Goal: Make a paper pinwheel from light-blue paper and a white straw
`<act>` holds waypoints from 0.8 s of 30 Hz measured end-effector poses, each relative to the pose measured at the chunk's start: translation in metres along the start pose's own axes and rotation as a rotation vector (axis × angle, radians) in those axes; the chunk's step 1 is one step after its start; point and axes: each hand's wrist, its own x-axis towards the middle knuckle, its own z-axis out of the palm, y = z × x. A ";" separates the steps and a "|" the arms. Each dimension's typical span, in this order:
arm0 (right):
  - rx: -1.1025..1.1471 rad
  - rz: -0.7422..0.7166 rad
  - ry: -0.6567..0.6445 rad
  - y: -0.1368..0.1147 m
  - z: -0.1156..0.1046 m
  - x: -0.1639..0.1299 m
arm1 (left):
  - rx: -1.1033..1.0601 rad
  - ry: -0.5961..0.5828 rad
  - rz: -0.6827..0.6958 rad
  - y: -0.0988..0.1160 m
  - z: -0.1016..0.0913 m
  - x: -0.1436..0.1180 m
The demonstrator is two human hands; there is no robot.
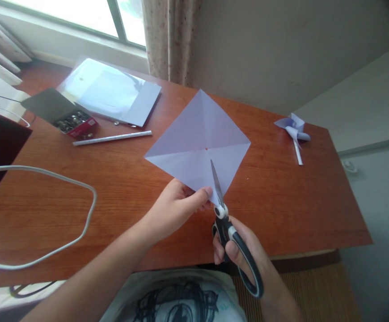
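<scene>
From the head view I see the left hand [174, 208] pinching creased paper [197, 127] mid-frame; the right hand [252, 241], lower down, grips scissors [221, 211], blade over the bottom corner. Upper right, a pinwheel [294, 129] lies on the surface [298, 201].

1 forward, downward head view

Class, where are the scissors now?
In the head view, the scissors are below centre in the right hand, right of the left hand, one blade over the paper.
</scene>
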 end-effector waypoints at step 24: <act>-0.017 0.020 0.037 -0.010 0.006 0.003 | -0.020 -0.020 -0.094 0.000 0.000 -0.001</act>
